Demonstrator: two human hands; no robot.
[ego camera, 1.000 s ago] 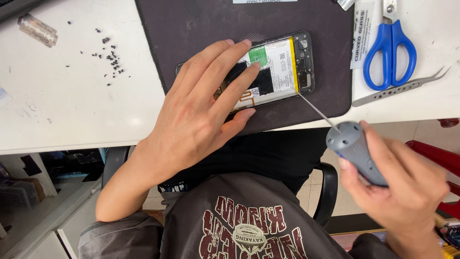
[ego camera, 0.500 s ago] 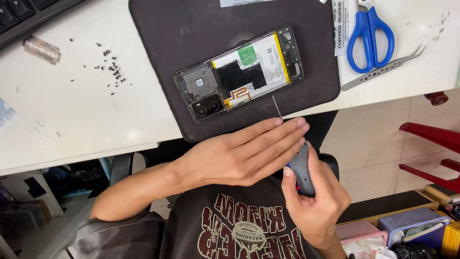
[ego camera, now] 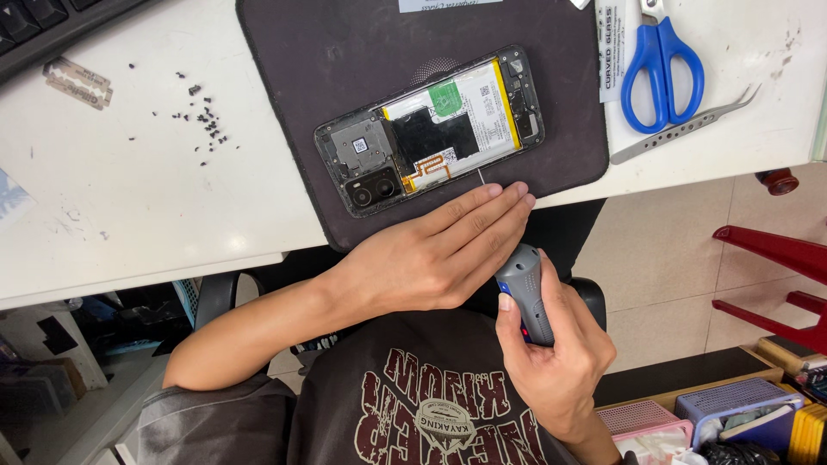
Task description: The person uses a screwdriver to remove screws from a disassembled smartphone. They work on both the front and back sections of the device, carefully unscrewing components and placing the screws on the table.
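1. Right hand [ego camera: 551, 362] wrapped around the grey electric screwdriver [ego camera: 525, 293], thumb on its side near the blue button, grip closed firmly on the barrel.
2. Thin metal bit [ego camera: 481, 176] poking out beyond the left fingertips, tip just short of the phone's lower edge; likely stiff but slender, easy to bend if levered sideways.
3. Left hand [ego camera: 431, 258] laid flat across the screwdriver's front end, fingers pressed together and stretched forward, fingertips resting on the mat's near edge; holding nothing, only steadying.
4. Just ahead of both hands: opened phone [ego camera: 431, 129], back cover off, lying flat and slightly askew on the mat. Judged light, rigid at the frame, fragile inside; best held by the bare plastic edges, never by the orange flex cable or the soft battery pouch.
5. Surfaces there: matte black shielding, glossy camera lenses at the left end, white-labelled battery with a yellow border, green sticker.
6. Under it: dark work mat [ego camera: 345, 52], soft and grippy-looking, rounded corners, overhanging the white table [ego camera: 129, 207].
7. Further out to the right: blue-handled scissors [ego camera: 659, 60] and steel tweezers [ego camera: 680, 129], smooth and hard.
8. Far left: scattered tiny dark screws [ego camera: 202, 116], likely prone to rolling, and a razor blade [ego camera: 77, 82].
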